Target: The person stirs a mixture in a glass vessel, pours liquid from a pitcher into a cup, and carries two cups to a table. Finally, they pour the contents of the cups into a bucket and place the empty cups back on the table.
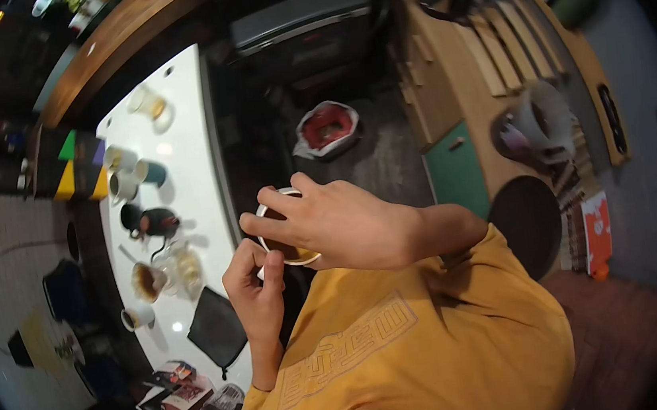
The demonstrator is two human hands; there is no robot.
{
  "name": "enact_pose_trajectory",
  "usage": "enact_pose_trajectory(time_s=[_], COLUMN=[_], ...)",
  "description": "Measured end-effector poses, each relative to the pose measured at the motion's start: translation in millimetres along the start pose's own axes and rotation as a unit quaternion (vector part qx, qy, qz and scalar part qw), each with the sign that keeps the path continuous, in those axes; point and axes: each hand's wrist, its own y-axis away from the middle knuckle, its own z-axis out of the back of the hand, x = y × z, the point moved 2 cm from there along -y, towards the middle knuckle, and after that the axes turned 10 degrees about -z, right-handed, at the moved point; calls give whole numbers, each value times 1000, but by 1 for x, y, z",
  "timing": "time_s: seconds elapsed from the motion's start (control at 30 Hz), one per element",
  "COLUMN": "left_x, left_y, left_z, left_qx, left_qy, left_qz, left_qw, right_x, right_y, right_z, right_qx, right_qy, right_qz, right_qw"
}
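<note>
- Head view: a dim room with a white counter crowded with mugs and a dark kettle.
- The right hand clasps a white cup of brown liquid, held above the yellow shirt.
- The left hand pinches the cup's near edge, fingers curled.

Glossy white ceramic cup, smooth glossy white counter, matt wooden cabinet

Mugs on counter, left of cup
</note>
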Motion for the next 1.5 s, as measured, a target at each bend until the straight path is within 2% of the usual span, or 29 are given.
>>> enact_pose_trajectory(time_s=[0.07,0.13,0.17,0.27,0.33,0.4,0.43,0.53,0.57,0.6,0.63,0.7,0.77,0.83,0.9,0.97,1.03,1.1,1.3,1.43,1.5], left_x=[-13,-16,-10,-9,-4,-2,-1,3,3,-7,-7,-10,-8,-7,-5,8,24,39,89,113,136], left_y=[2,4,4,7,10,11,12,8,6,3,1,-3,-8,-17,-26,-37,-52,-73,-149,-191,-208], left_z=[-55,-96,-114,-167,-193,-215,-225,-248,-255,-263,-268,-274,-274,-279,-283,-287,-292,-301,-351,-385,-400], left_qx=[28,82,95,109,135,134,130,115,107,105,105,98,106,115,96,95,96,126,232,235,315], left_qy=[13,22,69,136,204,225,249,247,250,244,247,255,260,267,263,262,266,273,225,210,241], left_qz=[-2,35,42,54,139,154,171,173,175,191,183,172,164,152,169,176,181,175,159,177,133], left_qw=[1000,996,992,983,960,953,944,947,946,945,946,947,946,945,945,944,942,938,933,933,908], right_x=[-27,-51,-61,-94,-124,-157,-174,-248,-269,-292,-314,-349,-355,-356,-366,-375,-383,-386,-367,-353,-350], right_y=[41,77,96,165,215,272,303,390,409,423,438,451,453,453,451,450,443,437,394,382,384], right_z=[11,15,15,29,41,55,55,29,22,11,-4,-18,-21,-16,-14,-7,-7,-7,25,51,58], right_qx=[-18,-16,-14,-86,-170,-283,-380,-600,-631,-638,-638,-611,-638,-545,-573,-529,-558,-598,-642,-640,-593], right_qy=[7,7,1,-115,-220,-232,-175,-227,-227,-175,-176,-279,-254,-300,-281,-376,-368,-366,-312,-257,-289], right_qz=[-34,-99,-109,-164,-163,-272,-338,-391,-399,-420,-423,-434,-435,-460,-444,-420,-398,-408,-415,-486,-508], right_qw=[999,995,994,976,947,890,843,660,625,622,619,600,582,634,628,634,629,585,564,537,554])
